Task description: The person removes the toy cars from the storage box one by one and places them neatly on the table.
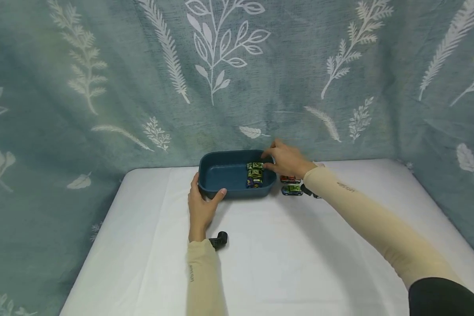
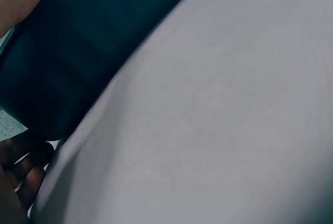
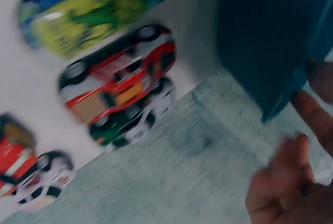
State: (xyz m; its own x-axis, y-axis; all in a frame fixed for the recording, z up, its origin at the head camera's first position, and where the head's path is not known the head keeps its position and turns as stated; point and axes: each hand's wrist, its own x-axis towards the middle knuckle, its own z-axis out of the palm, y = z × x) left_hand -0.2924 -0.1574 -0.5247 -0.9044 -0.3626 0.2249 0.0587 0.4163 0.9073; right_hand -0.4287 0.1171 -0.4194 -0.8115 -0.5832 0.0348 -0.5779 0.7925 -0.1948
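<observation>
A dark blue plastic bin [image 1: 217,193] stands at the back of the table, with several toy cars [image 1: 255,174] lined up in its right part. My left hand [image 1: 201,210] holds the bin's front left corner, thumb on the front rim and fingers round the left side. In the left wrist view the thumb [image 2: 23,2] touches the rim. My right hand [image 1: 288,159] is at the bin's back right corner, fingertips over the rim beside the cars; no car shows in it. Right of the bin lie a red toy car [image 3: 122,78] and a green-and-yellow toy car [image 3: 99,13].
A white-and-green toy car [image 3: 135,117] and a red-and-white one [image 3: 15,156] also lie near the right forearm, which partly hides the cars in the head view. A leaf-patterned teal curtain [image 1: 237,123] hangs right behind the white-covered table [image 1: 260,263].
</observation>
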